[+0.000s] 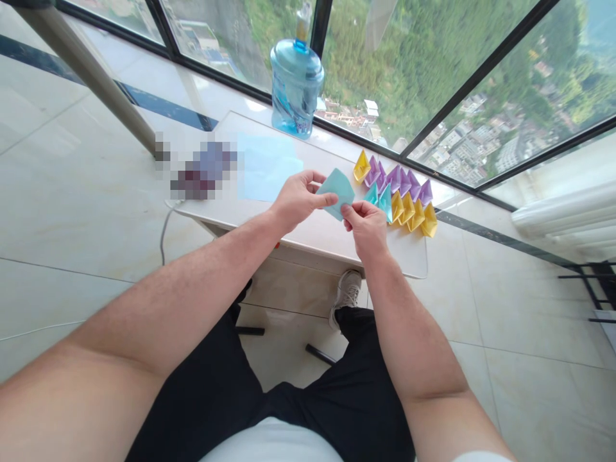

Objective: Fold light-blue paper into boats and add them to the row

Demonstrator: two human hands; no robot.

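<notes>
A folded teal paper [337, 190] is held up over the small white table [312, 234]. My left hand [296, 200] pinches its left edge between thumb and fingers. My right hand [366, 226] pinches its lower right corner. Just right of the hands, several folded paper boats [402, 197] in yellow, purple and teal stand in rows on the table. A flat light-blue sheet [264, 168] lies on the table to the left of my hands.
A large blue water jug [296, 80] stands at the table's far edge by the window. A blurred-out object [197, 168] lies on the table's left end, with a cable hanging off. My legs and one grey shoe [346, 292] are under the table.
</notes>
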